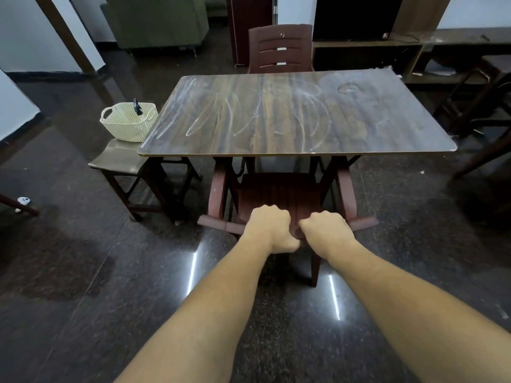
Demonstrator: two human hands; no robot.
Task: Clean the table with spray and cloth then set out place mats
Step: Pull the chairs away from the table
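Left hand [269,228] and right hand [325,230] are both clenched on the back rail of the dark red plastic chair [276,192], tucked under the smeared wood-grain table [276,114] at 12 o'clock, long axis 9-to-3. Cream plastic basket [128,125], probably holding the black spray nozzle [137,106], sits at 10 o'clock. Left hand is nearer.

Fingers of the left hand [269,228] and right hand [326,230] curl over the top rail of the near chair [276,192], so they're out of sight. The chair's front disappears under the table [290,114]. At 10 o'clock the basket [127,125] hides everything but a dark trigger-like top [137,106]. The far chair [280,48] at 12 only shows its backrest. There's a tiny white thing [24,200] on the floor at 9, too small to tell what it is.
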